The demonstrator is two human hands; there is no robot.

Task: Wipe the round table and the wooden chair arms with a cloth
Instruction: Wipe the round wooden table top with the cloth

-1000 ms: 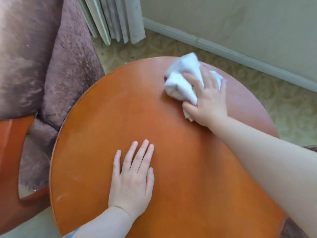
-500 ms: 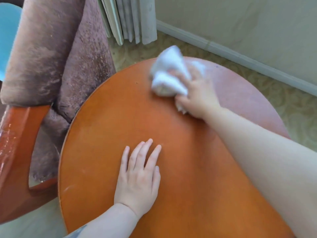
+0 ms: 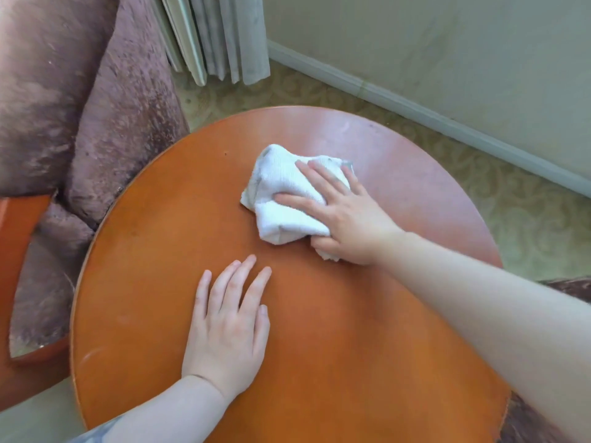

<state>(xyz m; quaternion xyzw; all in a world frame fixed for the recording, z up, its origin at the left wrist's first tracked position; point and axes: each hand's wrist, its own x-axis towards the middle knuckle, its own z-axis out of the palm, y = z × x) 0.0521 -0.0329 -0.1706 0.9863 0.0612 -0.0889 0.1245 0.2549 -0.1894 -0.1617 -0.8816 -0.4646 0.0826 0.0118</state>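
A round orange-brown wooden table (image 3: 153, 282) fills the middle of the view. My right hand (image 3: 345, 215) presses a bunched white cloth (image 3: 281, 199) flat against the tabletop near its middle, fingers spread over the cloth and thumb tucked under it. My left hand (image 3: 228, 321) lies flat on the table's near part, palm down, fingers slightly apart, holding nothing. A wooden chair arm (image 3: 19, 251) of the same orange wood shows at the left edge, touching neither hand.
A mauve velvet armchair (image 3: 80, 107) stands tight against the table's left side. Grey curtain folds (image 3: 217, 36) hang behind it. A pale wall with white skirting (image 3: 415, 103) runs along patterned carpet (image 3: 527, 219) on the right. Dark upholstery (image 3: 569, 287) shows at the right edge.
My right hand has dragged the cloth from the table's far edge back toward the middle. My left hand has stayed flat in the same spot.
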